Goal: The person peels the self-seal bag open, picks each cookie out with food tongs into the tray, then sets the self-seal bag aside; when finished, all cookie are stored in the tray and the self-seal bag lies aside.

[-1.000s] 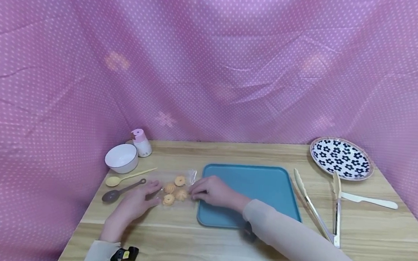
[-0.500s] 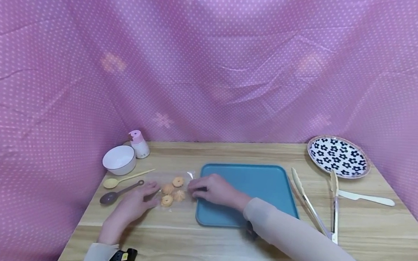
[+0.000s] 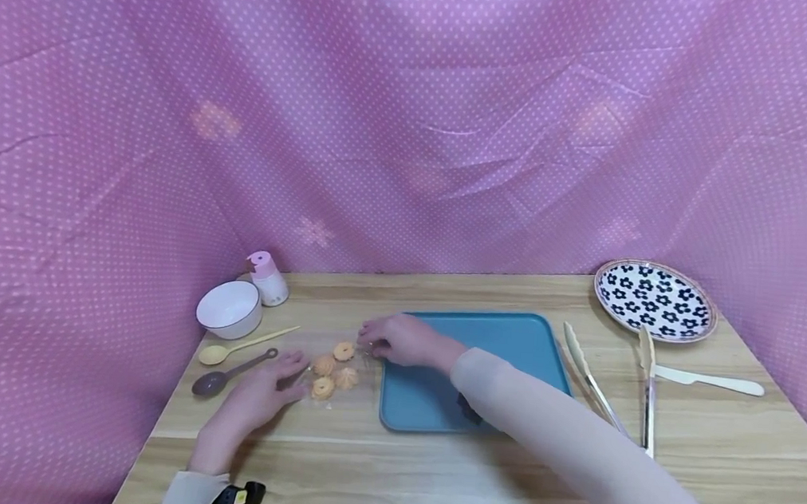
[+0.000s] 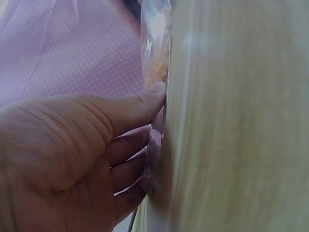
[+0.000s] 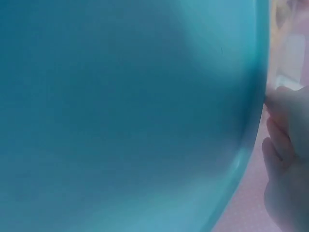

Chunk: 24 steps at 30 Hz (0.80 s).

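Plastic bag [image 3: 319, 342] of biscuits [image 3: 345, 378]: on surface [image 3: 326, 477], left of tray [image 3: 426, 406]. Left hand [image 3: 265, 388]: spread, resting on bag's left end, presumably steadying. Right hand [image 3: 404, 340]: apparently pinching right edge, perhaps for control.

The head camera looks forward and down over the desk [image 3: 355, 480], far enough back to take in the left hand [image 3: 258, 390], the right hand [image 3: 406, 340] and the pink cloth [image 3: 414, 125] behind. The left wrist camera sits close to its hand and the clear bag [image 4: 157, 29], the desk turned on end. The right wrist camera peers close across the blue tray [image 5: 120, 96], its hand at the right edge; the head view shares tray and bag
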### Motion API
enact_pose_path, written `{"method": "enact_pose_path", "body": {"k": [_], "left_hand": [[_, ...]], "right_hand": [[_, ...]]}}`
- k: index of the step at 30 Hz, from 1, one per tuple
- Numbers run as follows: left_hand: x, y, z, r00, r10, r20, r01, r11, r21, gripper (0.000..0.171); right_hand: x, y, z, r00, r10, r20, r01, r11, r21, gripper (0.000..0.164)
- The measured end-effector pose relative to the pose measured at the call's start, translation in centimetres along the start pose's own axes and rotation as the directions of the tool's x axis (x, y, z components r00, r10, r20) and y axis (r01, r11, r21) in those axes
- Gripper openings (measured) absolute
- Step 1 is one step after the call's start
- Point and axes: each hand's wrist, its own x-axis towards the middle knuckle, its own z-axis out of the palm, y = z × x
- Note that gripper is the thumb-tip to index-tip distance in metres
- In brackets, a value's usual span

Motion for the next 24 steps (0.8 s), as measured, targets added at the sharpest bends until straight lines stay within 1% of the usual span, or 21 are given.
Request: {"method": "enact_pose_path", "body": {"k": [5, 7, 12, 18, 20, 24], "left_hand": [[0.0, -0.2, 0.0, 1.0, 0.013, -0.006, -0.013, 1.0, -0.002, 0.059], [0.0, -0.2, 0.0, 1.0, 0.018, -0.004, -0.018, 1.0, 0.0, 0.06], [-0.1, -0.4, -0.1, 1.0, 0.005, -0.001, -0.004, 1.0, 0.014, 0.059], [0.0, -0.2, -0.1, 1.0, 0.007, -0.009, -0.007, 1.0, 0.007, 0.058], [0.0, -0.2, -0.1, 1.0, 0.002, -0.005, -0.002, 1.0, 0.001, 0.058], [0.1, -0.3, 0.0, 1.0, 0.001, -0.004, -0.001, 1.0, -0.001, 0.058]], "right_hand": [[1.0, 0.5, 0.0, 0.999, -0.043, 0.034, 0.043, 0.999, -0.016, 0.031], [1.2, 0.6, 0.1, 0.998, -0.044, 0.053, 0.045, 0.999, -0.004, 0.029], [1.8, 0.8, 0.4, 0.997, -0.016, 0.073, 0.014, 1.0, 0.027, 0.023], [2.2, 1.1, 0.5, 0.998, 0.023, 0.055, -0.027, 0.998, 0.064, 0.019], [2.3, 1.2, 0.6, 0.999, 0.011, 0.051, -0.014, 0.998, 0.057, 0.019], [2.4, 1.1, 0.7, 0.998, -0.035, 0.043, 0.035, 0.999, -0.005, 0.02]]}}
